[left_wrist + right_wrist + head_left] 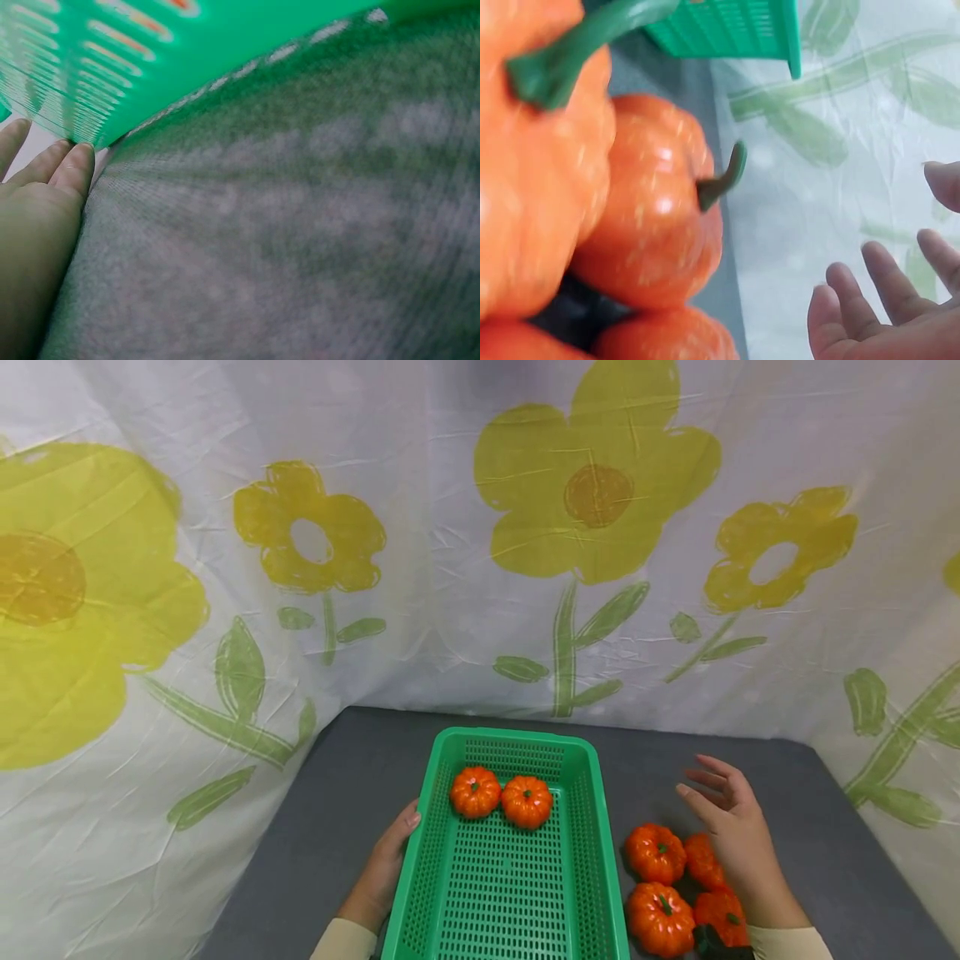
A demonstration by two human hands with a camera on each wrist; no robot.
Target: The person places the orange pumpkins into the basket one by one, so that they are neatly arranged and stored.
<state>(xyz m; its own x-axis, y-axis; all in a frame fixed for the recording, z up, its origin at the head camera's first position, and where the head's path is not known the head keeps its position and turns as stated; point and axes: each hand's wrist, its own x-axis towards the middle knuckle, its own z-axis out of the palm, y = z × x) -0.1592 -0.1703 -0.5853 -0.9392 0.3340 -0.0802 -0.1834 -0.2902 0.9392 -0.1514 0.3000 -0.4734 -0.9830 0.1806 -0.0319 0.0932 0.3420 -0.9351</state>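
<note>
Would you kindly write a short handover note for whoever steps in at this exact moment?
Left hand: fingers straight against the left wall of the green basket, steadying it.
Right hand: open and holding nothing, above the loose pumpkins.
Basket: sits on the grey table, with two pumpkins side by side at its far end.
Outside: four pumpkins clustered on the table to the basket's right.
Done: two pumpkins are in the basket. Left: probably moving the other four in.
</note>
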